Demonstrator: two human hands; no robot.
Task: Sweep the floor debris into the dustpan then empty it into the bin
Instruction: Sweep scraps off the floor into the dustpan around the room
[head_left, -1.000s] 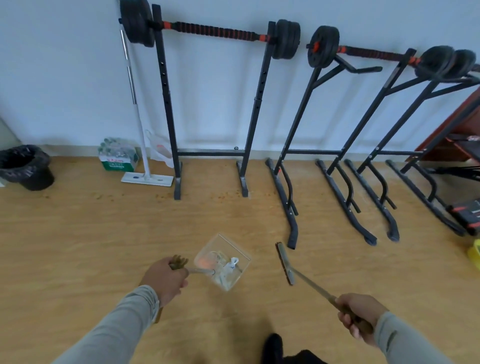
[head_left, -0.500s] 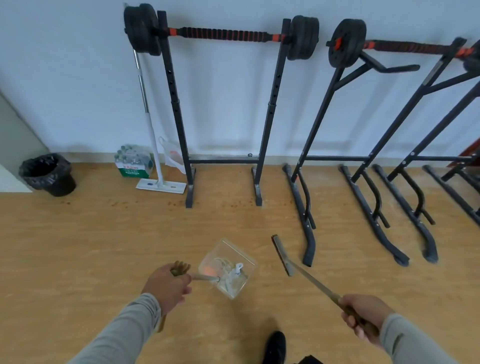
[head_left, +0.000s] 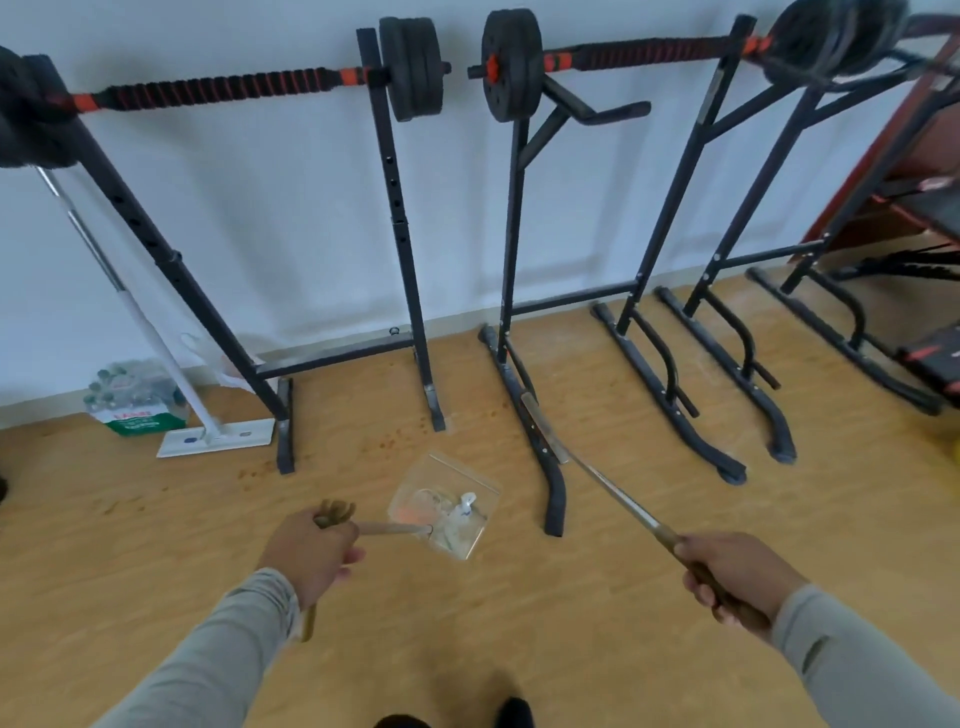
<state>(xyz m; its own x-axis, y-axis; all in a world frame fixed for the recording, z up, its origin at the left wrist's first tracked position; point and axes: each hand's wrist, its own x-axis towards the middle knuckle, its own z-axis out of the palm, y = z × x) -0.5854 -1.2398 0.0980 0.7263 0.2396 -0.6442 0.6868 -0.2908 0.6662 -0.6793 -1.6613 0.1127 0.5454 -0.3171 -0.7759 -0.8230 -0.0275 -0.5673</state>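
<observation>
**Dustpan and broom held above the floor, facing the barbell racks**

Head view:

- The left hand (head_left: 311, 553) grips the wooden handle of the clear dustpan (head_left: 445, 506), fingers curled around it. A loop of cord sits above the fist, and a strand hangs below the wrist.
- The dustpan extends forward and right from the left hand. It contains light-coloured scraps and a small orange-tinted patch.
- The right hand (head_left: 735, 579) grips the handle end of the broom (head_left: 597, 475), fingers wrapped around the wooden grip.
- The broom shaft runs forward and left from the right hand. Its narrow head (head_left: 543, 428) lies alongside the base bar of the middle rack (head_left: 524, 395); contact cannot be determined.
- The two hands are well apart, with the dustpan between them and nearer the left hand.
- Small brown debris (head_left: 387, 441) is scattered on the wooden floor (head_left: 130, 545) ahead of the dustpan, between the feet of the left rack (head_left: 400, 234).
- A flat mop (head_left: 215, 439) rests on the floor at left, its pole leaning toward the wall.
- A shrink-wrapped pack of bottles (head_left: 135, 397) stands just behind the mop head, against the wall.
- Barbells (head_left: 218, 88) with black plates rest on the racks.
</observation>
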